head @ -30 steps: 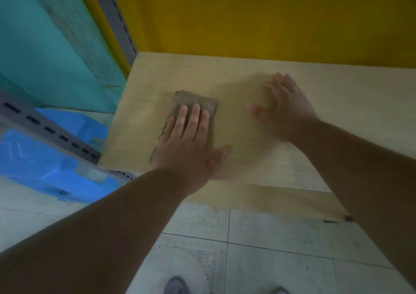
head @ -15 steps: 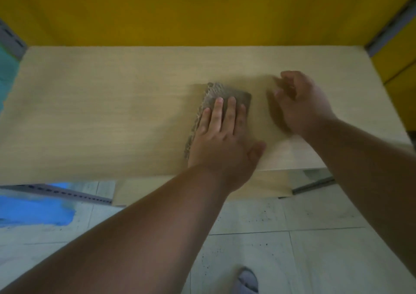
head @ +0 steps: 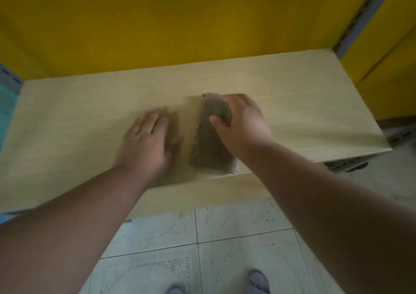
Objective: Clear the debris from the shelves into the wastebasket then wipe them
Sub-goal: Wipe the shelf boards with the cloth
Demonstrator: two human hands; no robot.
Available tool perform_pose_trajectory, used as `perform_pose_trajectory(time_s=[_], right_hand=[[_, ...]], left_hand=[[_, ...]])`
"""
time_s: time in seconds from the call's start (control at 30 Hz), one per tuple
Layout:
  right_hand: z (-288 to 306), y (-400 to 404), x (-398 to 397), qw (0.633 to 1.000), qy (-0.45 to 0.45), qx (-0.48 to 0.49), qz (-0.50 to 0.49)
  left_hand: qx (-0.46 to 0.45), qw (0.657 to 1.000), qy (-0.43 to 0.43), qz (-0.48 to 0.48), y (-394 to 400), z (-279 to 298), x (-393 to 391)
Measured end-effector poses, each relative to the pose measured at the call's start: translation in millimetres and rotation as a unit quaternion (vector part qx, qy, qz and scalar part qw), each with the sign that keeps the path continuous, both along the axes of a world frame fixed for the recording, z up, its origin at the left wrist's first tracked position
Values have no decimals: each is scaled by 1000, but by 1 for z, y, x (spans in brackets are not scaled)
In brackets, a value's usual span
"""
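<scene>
A light wooden shelf (head: 67, 118) is seen from above, backed by a yellow wall (head: 180, 23). A brown cloth (head: 210, 145) lies flat on the shelf, right of centre, its near end reaching the shelf's front edge.

The right hand (head: 243, 125) is laid over the far right part of the cloth. Its fingers are curled down over the cloth's far edge and its thumb is set on the upper face, so this grip is recorded as grasping the cloth. The greater part of the cloth is exposed to the left of and below this hand.

The left hand (head: 148, 138) is placed flat on the bare shelf just to the left of the cloth, apart from it. It is blurred, but the fingers are seen extended and nothing is held; this grip is recorded as released.

A grey slotted upright (head: 360, 12) is noted at the shelf's far right corner. A speckled tiled floor (head: 236, 248) is visible below the shelf, with the toes of grey footwear (head: 258, 281) at the lower edge.
</scene>
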State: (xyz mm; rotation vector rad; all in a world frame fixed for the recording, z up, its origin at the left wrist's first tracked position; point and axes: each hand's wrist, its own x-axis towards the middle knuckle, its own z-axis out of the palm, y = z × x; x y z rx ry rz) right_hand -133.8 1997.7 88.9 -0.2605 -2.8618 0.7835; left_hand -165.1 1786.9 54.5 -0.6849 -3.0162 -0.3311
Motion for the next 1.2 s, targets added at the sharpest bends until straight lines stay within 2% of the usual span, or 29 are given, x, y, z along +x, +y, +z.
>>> perform_pose_trajectory(time_s=[0.07, 0.2, 0.3, 0.47, 0.6, 0.73, 0.83, 0.97, 1.2], right_hand=[[-8, -31, -5, 998, -36, 54, -15], [-33, -72, -16, 982, -152, 104, -44], [-41, -72, -16, 979, -145, 136, -34], [-38, -36, -5, 978, -114, 171, 44], [-33, 16, 2, 978, -106, 180, 8], [-33, 33, 5, 975, -117, 190, 19], [-31, 37, 4, 974, -123, 188, 30], [-30, 64, 9, 973, -116, 196, 27], [-30, 144, 20, 965, -147, 215, -12]], left_hand=[[-6, 1000, -13, 14, -16, -10, -7], [-9, 1000, 9, 20, -22, -26, -9], [-3, 1000, 18, 20, -23, -25, -10], [-14, 999, 24, 25, -22, -27, -11], [-11, 999, 30, 32, -16, -27, -9], [-21, 999, 17, 39, -3, -22, -5], [-9, 1000, 9, 5, 28, -13, -1], [-46, 997, -21, -61, 83, -5, -4], [-70, 994, -38, -75, 148, -5, -11]])
